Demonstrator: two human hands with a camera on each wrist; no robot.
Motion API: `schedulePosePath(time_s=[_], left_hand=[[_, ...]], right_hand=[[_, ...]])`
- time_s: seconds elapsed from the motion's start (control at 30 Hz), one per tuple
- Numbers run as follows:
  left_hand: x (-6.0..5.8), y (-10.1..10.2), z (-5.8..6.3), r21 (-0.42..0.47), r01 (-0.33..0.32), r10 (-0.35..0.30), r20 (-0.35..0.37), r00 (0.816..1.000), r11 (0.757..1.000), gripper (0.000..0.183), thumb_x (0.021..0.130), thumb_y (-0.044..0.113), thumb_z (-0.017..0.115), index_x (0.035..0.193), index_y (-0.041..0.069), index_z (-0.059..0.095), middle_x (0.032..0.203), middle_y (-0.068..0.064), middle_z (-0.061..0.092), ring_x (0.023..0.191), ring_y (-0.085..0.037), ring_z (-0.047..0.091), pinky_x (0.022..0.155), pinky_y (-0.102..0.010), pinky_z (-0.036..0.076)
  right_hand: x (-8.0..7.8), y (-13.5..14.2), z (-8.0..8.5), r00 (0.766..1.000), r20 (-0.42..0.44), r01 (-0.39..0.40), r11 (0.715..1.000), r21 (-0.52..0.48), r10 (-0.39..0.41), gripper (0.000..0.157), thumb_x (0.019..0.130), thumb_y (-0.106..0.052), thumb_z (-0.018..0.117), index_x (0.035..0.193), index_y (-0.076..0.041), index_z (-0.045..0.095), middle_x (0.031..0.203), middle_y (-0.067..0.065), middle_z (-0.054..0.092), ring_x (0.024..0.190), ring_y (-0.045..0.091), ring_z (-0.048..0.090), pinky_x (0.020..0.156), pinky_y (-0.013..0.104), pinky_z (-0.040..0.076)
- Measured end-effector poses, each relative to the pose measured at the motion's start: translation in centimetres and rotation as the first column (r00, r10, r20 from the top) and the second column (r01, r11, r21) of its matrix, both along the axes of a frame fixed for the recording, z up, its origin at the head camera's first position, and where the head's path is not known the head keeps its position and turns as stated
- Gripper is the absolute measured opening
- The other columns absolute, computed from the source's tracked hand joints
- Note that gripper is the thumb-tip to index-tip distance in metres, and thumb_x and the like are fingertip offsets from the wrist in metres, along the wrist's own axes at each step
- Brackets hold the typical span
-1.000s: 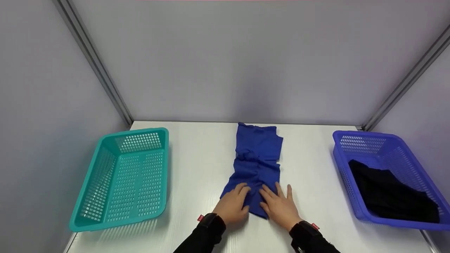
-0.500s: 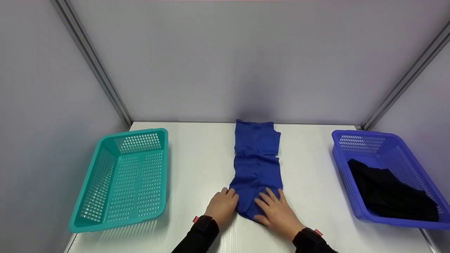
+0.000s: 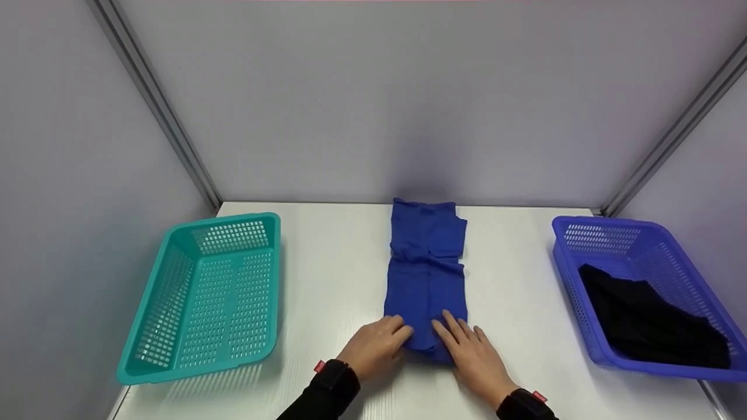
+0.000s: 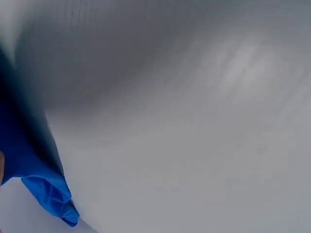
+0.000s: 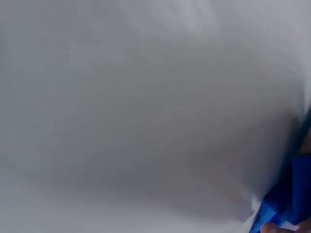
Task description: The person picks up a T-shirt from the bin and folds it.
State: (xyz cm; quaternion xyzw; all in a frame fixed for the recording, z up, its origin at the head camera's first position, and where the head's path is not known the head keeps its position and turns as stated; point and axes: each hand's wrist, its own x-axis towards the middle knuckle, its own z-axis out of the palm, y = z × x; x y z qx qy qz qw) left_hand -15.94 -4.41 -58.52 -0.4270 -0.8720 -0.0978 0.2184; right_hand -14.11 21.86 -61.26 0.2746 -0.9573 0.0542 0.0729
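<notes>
A folded blue garment lies lengthwise on the white table in the head view, its far end close to the back wall. Creases cross its middle, and an upper layer stops just short of the near edge. My left hand has bent fingers and pinches the garment at its near left corner; the thumb is hidden. On the near right part my right hand rests with its fingers extended. Only a strip of the blue garment shows in the left wrist view, and a small piece of the garment in the right wrist view.
To the left stands a teal perforated basket. A purple-blue basket on the right has black cloth in it. Grey panels close off the table at the back and sides.
The garment's near part has become smoother and straighter. My left hand moved left off the garment, then back to its near left corner. The right hand shifted slightly right and toward me.
</notes>
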Motion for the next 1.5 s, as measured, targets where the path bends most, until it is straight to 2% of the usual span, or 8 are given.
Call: schedulePosePath(time_s=[0.13,0.33,0.57,0.83,1.07,1.3,1.37,1.5], left_hand=[[0.0,-0.5,-0.3,-0.082,0.088,-0.090,-0.030,0.995,0.993,0.034,0.089,0.009,0.079,0.120,0.016,0.067,0.103,-0.001,0.056,0.089,-0.015,0.056,0.076,-0.025,0.052],[-0.2,-1.0,-0.7,-0.129,0.091,-0.102,-0.081,0.991,0.987,0.031,0.091,0.010,0.077,0.120,0.017,0.067,0.108,-0.001,0.057,0.095,-0.017,0.056,0.083,-0.026,0.052],[-0.1,-2.2,-0.9,-0.205,0.153,-0.154,0.014,0.988,0.967,0.046,0.095,0.014,0.075,0.138,0.024,0.062,0.127,-0.002,0.057,0.116,-0.017,0.058,0.097,-0.025,0.051],[-0.2,-2.4,-1.0,-0.206,0.090,-0.120,-0.142,0.983,0.974,0.039,0.091,0.013,0.077,0.128,0.020,0.065,0.110,0.000,0.059,0.100,-0.014,0.060,0.082,-0.023,0.053],[-0.4,-2.6,-0.5,-0.087,0.091,-0.102,-0.126,0.987,0.992,0.045,0.086,0.001,0.078,0.127,0.013,0.065,0.105,-0.001,0.060,0.091,-0.013,0.061,0.074,-0.024,0.054],[-0.5,-2.8,-0.9,-0.132,0.076,-0.092,-0.120,0.988,0.988,0.040,0.089,0.005,0.078,0.126,0.017,0.067,0.111,-0.001,0.058,0.099,-0.015,0.058,0.083,-0.025,0.053],[-0.5,-2.9,-1.0,-0.148,0.064,-0.084,-0.135,0.987,0.987,0.042,0.089,0.005,0.079,0.128,0.017,0.067,0.113,-0.001,0.059,0.100,-0.015,0.058,0.085,-0.024,0.052],[-0.5,-3.0,-0.9,-0.136,0.048,-0.068,-0.147,0.987,0.990,0.046,0.091,0.005,0.077,0.134,0.016,0.065,0.113,-0.002,0.060,0.097,-0.015,0.059,0.080,-0.025,0.053]], right_hand=[[0.3,1.5,-0.3,0.995,-0.078,-0.069,0.997,-0.025,0.067,0.086,0.070,0.002,0.084,0.148,-0.011,0.051,0.149,0.019,0.050,0.129,0.040,0.056,0.101,0.059,0.048],[0.7,3.4,0.1,0.955,-0.053,-0.296,0.953,-0.069,0.293,0.074,0.078,-0.010,0.086,0.145,-0.016,0.055,0.136,0.013,0.054,0.118,0.032,0.061,0.096,0.049,0.054],[0.4,4.6,0.9,0.891,0.001,-0.453,0.890,-0.050,0.454,0.079,0.083,0.001,0.078,0.151,-0.030,0.050,0.147,0.012,0.053,0.122,0.031,0.062,0.093,0.049,0.056],[0.1,4.6,0.0,0.872,-0.185,-0.467,0.884,-0.032,0.454,0.025,0.103,-0.016,0.057,0.126,-0.017,0.065,0.133,0.010,0.063,0.117,0.026,0.066,0.093,0.039,0.057],[0.4,4.5,-0.4,0.842,-0.285,-0.510,0.848,-0.146,0.457,0.045,0.079,-0.008,0.083,0.122,-0.011,0.072,0.125,0.009,0.071,0.114,0.028,0.069,0.094,0.041,0.055],[1.1,3.9,-0.3,0.841,-0.219,-0.527,0.840,-0.129,0.495,0.030,0.112,-0.021,0.045,0.121,-0.011,0.072,0.131,0.010,0.070,0.119,0.030,0.067,0.094,0.044,0.056],[1.1,3.6,-0.4,0.848,-0.235,-0.514,0.845,-0.148,0.475,0.033,0.113,-0.023,0.041,0.115,-0.011,0.072,0.127,0.010,0.071,0.116,0.029,0.069,0.093,0.043,0.057],[1.1,3.3,-0.4,0.898,-0.225,-0.429,0.866,-0.258,0.378,0.014,0.100,-0.009,0.065,0.113,-0.007,0.070,0.118,0.008,0.075,0.106,0.023,0.073,0.089,0.037,0.059]])
